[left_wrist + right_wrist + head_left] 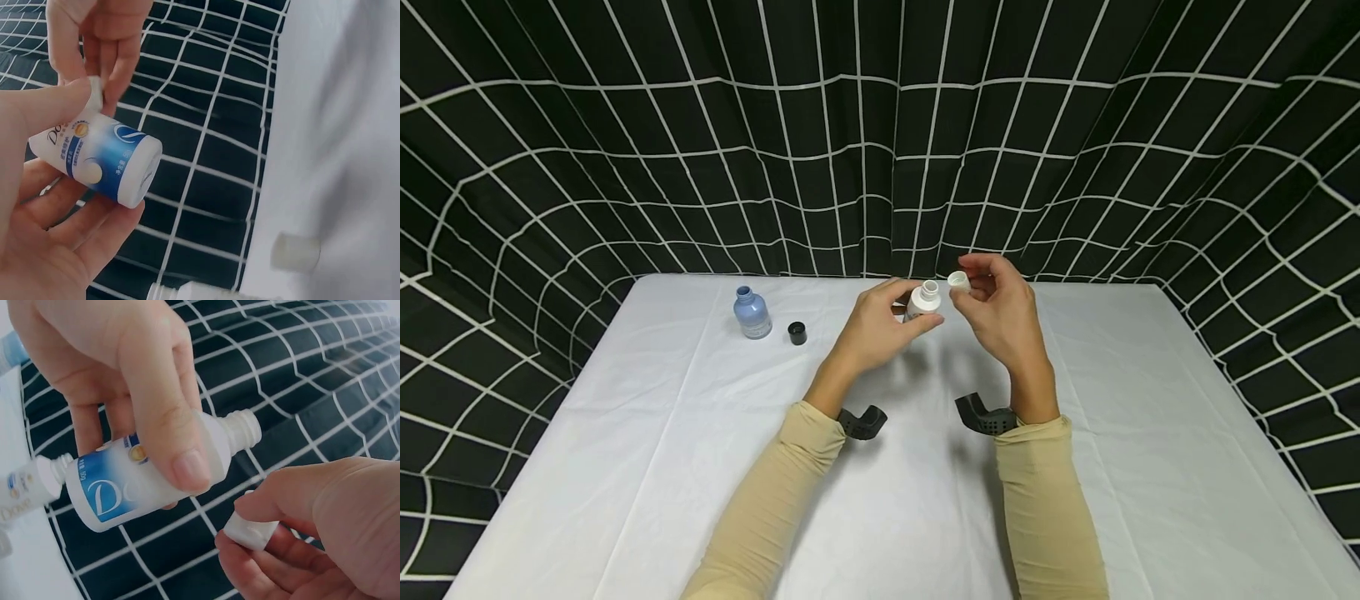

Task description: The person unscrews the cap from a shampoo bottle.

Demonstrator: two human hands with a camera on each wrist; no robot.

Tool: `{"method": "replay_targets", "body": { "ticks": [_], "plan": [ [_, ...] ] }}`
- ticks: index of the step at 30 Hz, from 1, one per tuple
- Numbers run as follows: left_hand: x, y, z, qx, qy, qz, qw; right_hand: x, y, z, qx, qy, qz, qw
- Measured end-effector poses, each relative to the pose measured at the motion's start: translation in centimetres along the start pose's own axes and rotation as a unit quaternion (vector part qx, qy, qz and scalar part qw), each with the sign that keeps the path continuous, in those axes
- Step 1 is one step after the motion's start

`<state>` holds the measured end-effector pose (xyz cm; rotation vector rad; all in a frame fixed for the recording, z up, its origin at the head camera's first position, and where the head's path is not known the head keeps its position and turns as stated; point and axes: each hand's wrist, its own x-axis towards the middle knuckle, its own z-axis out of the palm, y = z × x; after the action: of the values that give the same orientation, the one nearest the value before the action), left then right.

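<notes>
In the head view, my left hand (874, 327) grips a small white bottle (921, 306), thumb on one side and fingers on the other. Its threaded neck is uncovered and points up toward the right hand. The right wrist view shows blue on its printed label. My right hand (1002, 315) pinches a white screw cap (251, 531) between thumb and fingers, just off the bottle's mouth. Over to the left stands an uncapped blue bottle (752, 313), and a black cap (797, 333) rests on the table near it.
A white cloth covers the table (662, 467), with a black curtain (820, 167) in a white grid around it. Another uncapped white bottle (28, 487) appears at the left edge of the right wrist view. A pale cap (295, 252) lies on the cloth in the left wrist view.
</notes>
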<state>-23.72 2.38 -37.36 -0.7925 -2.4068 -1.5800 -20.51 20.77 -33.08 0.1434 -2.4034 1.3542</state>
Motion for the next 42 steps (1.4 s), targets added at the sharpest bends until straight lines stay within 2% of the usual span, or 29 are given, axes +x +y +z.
{"method": "replay_targets", "body": {
  "ticks": [5, 11, 15, 22, 28, 42],
  "plan": [
    [1.0, 0.6, 1.4, 0.008, 0.027, -0.022, 0.9994, 0.7, 1.3, -0.5, -0.018, 0.012, 0.037, 0.999],
    [3.0, 1.6, 3.5, 0.057, 0.052, -0.052, 0.9957, 1.5, 3.8, -1.3, -0.035, 0.038, 0.110, 0.993],
    [4.1, 1.3, 5.2, 0.074, 0.048, -0.069, 0.9937, 1.7, 5.5, -1.5, -0.034, 0.044, 0.146, 0.988],
    [4.9, -0.7, 8.2, 0.097, 0.015, -0.112, 0.9889, 1.7, 8.7, -1.0, -0.050, 0.030, 0.192, 0.980],
    [5.1, -2.2, 9.5, 0.091, 0.020, -0.147, 0.9848, 1.6, 11.2, -0.2, -0.083, 0.019, 0.204, 0.975],
    [5.2, -3.4, 11.3, 0.093, 0.006, -0.164, 0.9820, 1.0, 13.1, 0.3, -0.135, -0.057, 0.205, 0.968]
  ]
}}
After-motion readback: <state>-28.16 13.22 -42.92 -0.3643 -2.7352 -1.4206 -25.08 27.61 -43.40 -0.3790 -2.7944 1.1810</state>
